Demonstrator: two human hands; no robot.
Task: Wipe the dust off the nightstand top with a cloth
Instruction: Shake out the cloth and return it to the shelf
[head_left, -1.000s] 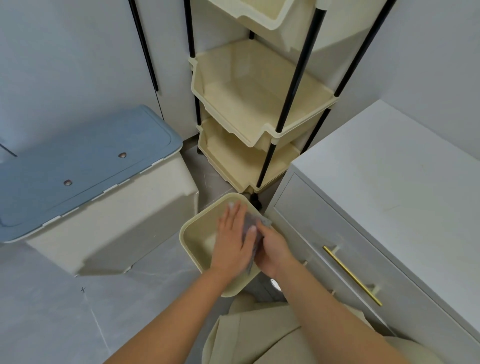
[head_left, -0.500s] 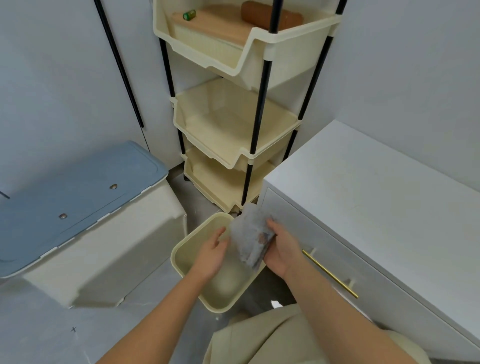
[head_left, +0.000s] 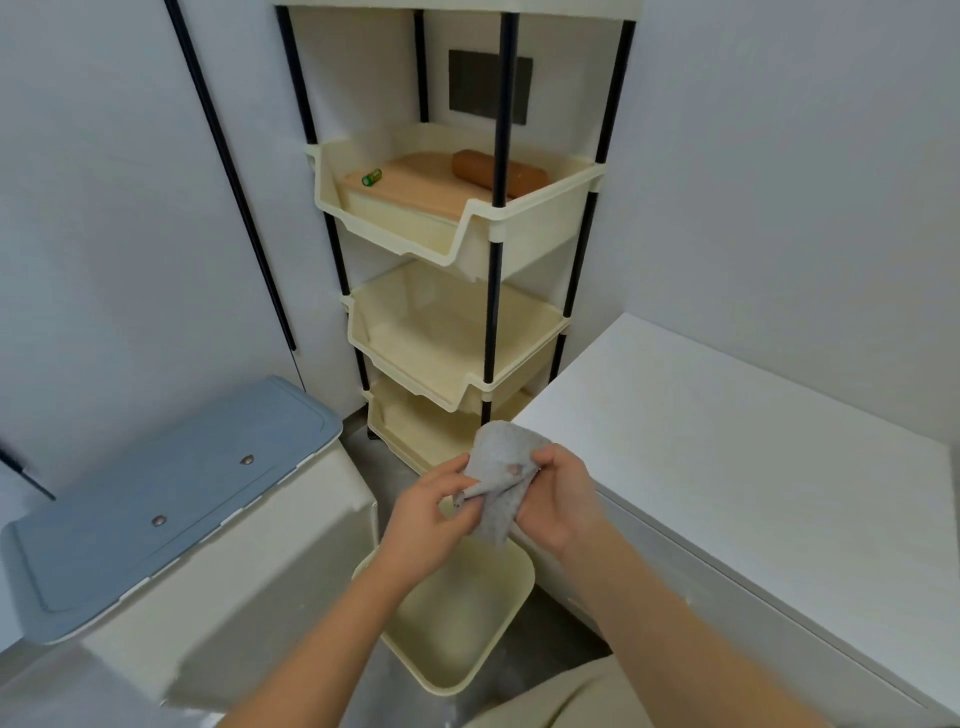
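A crumpled grey cloth (head_left: 500, 470) is held in the air between both hands, just left of the white nightstand top (head_left: 737, 467). My left hand (head_left: 431, 519) pinches the cloth's lower left edge. My right hand (head_left: 558, 496) grips its right side. Both hands hover above a cream bin (head_left: 467, 629) on the floor, beside the nightstand's near left corner. The nightstand top is bare and white, reaching to the wall on the right.
A cream tiered rack (head_left: 457, 322) with black posts stands behind the hands; its upper tray holds a wooden board, a brown roll (head_left: 493, 171) and a small green item (head_left: 372, 177). A storage box with a blue lid (head_left: 156, 499) sits left. Grey floor below.
The cloth has come up out of the cream bin and is now held higher between both hands. The view has tilted upward, showing more of the rack.
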